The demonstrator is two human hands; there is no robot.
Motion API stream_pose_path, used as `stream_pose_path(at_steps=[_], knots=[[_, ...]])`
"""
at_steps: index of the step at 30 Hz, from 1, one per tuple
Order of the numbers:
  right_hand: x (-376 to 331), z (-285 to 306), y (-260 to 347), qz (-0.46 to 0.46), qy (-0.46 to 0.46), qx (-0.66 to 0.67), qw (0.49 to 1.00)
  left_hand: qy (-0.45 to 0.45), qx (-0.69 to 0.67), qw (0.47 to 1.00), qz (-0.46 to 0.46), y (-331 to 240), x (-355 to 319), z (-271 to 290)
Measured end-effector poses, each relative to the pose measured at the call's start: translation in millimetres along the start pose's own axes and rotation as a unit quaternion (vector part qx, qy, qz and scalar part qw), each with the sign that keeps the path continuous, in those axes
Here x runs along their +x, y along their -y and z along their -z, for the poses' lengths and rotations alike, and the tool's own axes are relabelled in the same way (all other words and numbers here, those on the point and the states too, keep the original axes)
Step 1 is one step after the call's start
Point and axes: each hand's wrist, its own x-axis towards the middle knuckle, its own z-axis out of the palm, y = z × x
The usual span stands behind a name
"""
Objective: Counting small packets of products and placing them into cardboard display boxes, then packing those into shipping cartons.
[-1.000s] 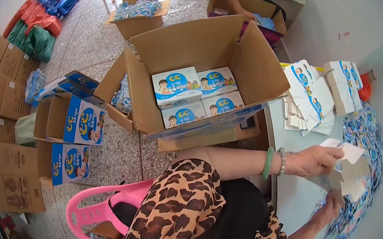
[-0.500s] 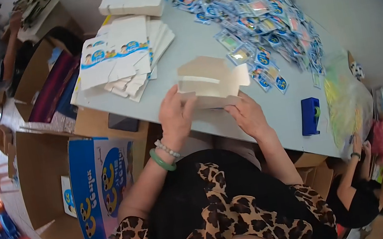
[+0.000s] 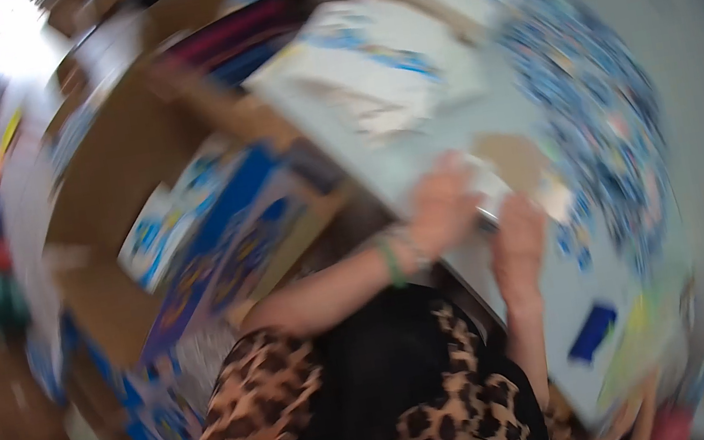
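Note:
A small white cardboard box [image 3: 509,163] with its brownish inside facing up is between my hands, over the near edge of the table. My left hand [image 3: 445,205] is closed at its left side and my right hand [image 3: 519,239] at its near right side. Motion blurs the fingers of both hands. Flat printed white cartons [image 3: 366,75] lie stacked beyond my left hand. A heap of small blue packets [image 3: 598,116] spreads along the far right of the table, with a few loose ones near the box.
To the left stands a large open cardboard carton [image 3: 105,199] with a blue printed side and white boxes inside. A blue tape dispenser [image 3: 592,332] sits on the table [image 3: 365,158] at the right, near a yellowish plastic bag [image 3: 644,349]. Another person's arm shows at lower right.
My view has swung to the left, so the table and hands appear farther right and everything is blurred. White boxes inside the large carton now show more. The small box is still between my hands.

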Motion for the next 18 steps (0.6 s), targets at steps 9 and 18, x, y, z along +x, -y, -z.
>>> stream_pose_path(at_steps=[9, 18], knots=[[8, 14, 1, 0.041, 0.112, -0.032, 0.992, 0.109, 0.052, 0.979, -0.164, 4, -4, 19], [-37, 32, -51, -0.080, -0.258, 0.189, 0.944, 0.090, 0.059, 0.972, -0.210, 9, -6, -20]])
